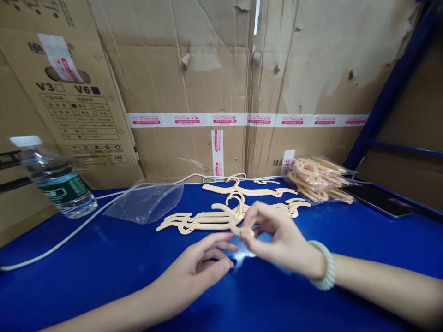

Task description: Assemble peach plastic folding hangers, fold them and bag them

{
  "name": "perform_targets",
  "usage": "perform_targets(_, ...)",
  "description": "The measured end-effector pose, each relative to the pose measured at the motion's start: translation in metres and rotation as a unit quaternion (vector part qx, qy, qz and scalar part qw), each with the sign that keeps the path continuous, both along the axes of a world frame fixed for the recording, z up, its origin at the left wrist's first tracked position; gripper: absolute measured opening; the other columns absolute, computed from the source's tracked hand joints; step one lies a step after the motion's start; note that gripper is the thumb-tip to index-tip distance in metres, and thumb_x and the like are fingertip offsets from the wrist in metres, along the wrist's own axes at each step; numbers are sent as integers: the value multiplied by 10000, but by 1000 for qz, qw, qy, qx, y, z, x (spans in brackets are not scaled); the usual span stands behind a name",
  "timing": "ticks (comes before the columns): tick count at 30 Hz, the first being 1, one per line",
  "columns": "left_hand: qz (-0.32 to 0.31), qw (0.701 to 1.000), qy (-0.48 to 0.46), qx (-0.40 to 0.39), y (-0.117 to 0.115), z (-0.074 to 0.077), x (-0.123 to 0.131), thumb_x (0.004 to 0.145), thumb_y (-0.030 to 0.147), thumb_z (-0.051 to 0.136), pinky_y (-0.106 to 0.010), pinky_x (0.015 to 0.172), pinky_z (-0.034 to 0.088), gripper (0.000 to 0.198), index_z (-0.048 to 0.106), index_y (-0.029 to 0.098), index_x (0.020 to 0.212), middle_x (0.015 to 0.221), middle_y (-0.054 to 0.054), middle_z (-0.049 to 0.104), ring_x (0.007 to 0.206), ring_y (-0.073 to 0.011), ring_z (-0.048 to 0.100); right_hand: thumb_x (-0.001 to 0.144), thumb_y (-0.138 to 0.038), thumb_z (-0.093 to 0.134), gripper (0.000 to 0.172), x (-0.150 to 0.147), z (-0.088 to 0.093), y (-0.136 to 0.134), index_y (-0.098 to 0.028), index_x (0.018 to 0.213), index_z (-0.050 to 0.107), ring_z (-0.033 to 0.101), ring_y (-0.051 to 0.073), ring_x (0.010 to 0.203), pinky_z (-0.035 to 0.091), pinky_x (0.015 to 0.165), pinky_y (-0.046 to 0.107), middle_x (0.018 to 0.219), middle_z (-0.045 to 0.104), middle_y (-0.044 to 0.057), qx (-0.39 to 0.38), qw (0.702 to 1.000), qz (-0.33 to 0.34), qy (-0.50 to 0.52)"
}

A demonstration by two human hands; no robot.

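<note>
My right hand [273,233] pinches a small curved beige hanger piece [232,219] between thumb and fingertips, above the blue tabletop [263,304]. Part of the piece is hidden behind the fingers. Close by on the left, my left hand [207,263] is held with its fingers loosely bent and apart, and nothing shows in it. Just beyond both hands lie several beige plastic clothes hangers [204,226], overlapping one another. Farther back rests another beige hanger [252,190], with a small beige piece [266,182] near it.
Bagged beige hangers [320,180] are piled at the back right, beside a dark phone [377,200]. On the left are a tilted water bottle [60,182], a clear plastic bag [143,203] and a white cable [51,258]. Cardboard boxes [194,87] form a wall behind.
</note>
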State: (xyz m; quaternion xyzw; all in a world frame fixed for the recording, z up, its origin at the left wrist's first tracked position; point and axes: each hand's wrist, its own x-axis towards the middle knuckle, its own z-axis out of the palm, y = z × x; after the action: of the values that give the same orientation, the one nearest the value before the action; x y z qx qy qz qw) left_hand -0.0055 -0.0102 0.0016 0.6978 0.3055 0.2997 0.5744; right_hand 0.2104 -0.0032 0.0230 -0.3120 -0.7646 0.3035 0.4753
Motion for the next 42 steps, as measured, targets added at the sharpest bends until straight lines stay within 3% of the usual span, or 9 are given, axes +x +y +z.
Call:
perform_targets(4, 34, 997, -49, -42, 1, -1, 3, 883, 433, 642, -274, 750, 496, 268, 650, 168, 917, 834, -27, 656, 770, -157, 607, 800, -185, 675, 108, -16, -10, -20, -197, 829, 572, 630, 113, 643, 524, 586, 211, 759, 675, 8, -42, 994, 89, -41)
perform_targets(7, 85, 991, -68, -82, 4, -1, 2, 850, 469, 679, -270, 720, 499, 321, 645, 150, 838, 773, -28, 661, 736, -158, 619, 785, -287, 736, 203, -12, -5, -11, -201, 879, 577, 624, 119, 661, 518, 591, 216, 795, 683, 10, -15, 994, 90, -64)
perform_targets(10, 128, 976, -110, -138, 9, -1, 0, 793, 502, 730, -284, 704, 510, 372, 588, 159, 820, 800, -39, 697, 716, -169, 660, 887, -328, 606, 149, 8, 4, 21, -192, 939, 576, 611, 129, 678, 509, 625, 244, 804, 667, 19, 63, 990, -7, -129)
perform_targets(12, 153, 966, -126, -163, 11, 0, 0, 768, 524, 743, -285, 682, 508, 409, 549, 166, 808, 814, -53, 715, 694, -172, 671, 925, -278, 510, 117, 29, 7, 50, -193, 892, 583, 621, 139, 728, 502, 686, 255, 821, 672, 26, 114, 956, -127, -239)
perform_targets(14, 170, 961, -131, -173, 13, 1, -1, 747, 542, 751, -287, 666, 503, 438, 531, 169, 811, 782, -60, 723, 673, -173, 671, 886, -191, 515, 98, 49, 7, 81, -171, 924, 603, 626, 174, 766, 491, 698, 282, 848, 682, 61, 111, 939, -172, -276)
perform_targets(22, 180, 964, -139, -139, 17, -1, -5, 745, 526, 762, -284, 640, 490, 431, 541, 159, 801, 749, -65, 724, 645, -166, 657, 776, -170, 651, 16, 78, -15, 135, -180, 787, 648, 619, 207, 794, 464, 732, 296, 812, 664, 62, 84, 899, -190, -385)
perform_targets(32, 261, 956, -121, -56, 23, 10, -16, 729, 447, 791, -259, 668, 475, 360, 636, 148, 855, 738, -13, 658, 684, -145, 589, 898, -323, 516, 121, 88, 12, 99, -204, 879, 502, 630, 196, 748, 501, 680, 304, 830, 660, 61, 98, 932, -185, -297)
perform_targets(36, 300, 938, -166, -53, 26, 12, -18, 701, 426, 821, -219, 677, 443, 341, 662, 163, 847, 714, 20, 601, 686, -112, 518, 921, -392, 514, 224, 88, 11, 65, -197, 1018, 567, 636, 194, 771, 528, 694, 305, 860, 671, 54, 67, 963, -131, -228)
perform_targets(42, 276, 935, -199, -95, 30, 6, -20, 750, 370, 809, -202, 737, 422, 247, 649, 197, 823, 705, 38, 549, 731, -107, 466, 928, -415, 524, 235, 83, 9, 40, -208, 936, 636, 615, 188, 714, 495, 607, 282, 827, 682, 48, 40, 964, -110, -240)
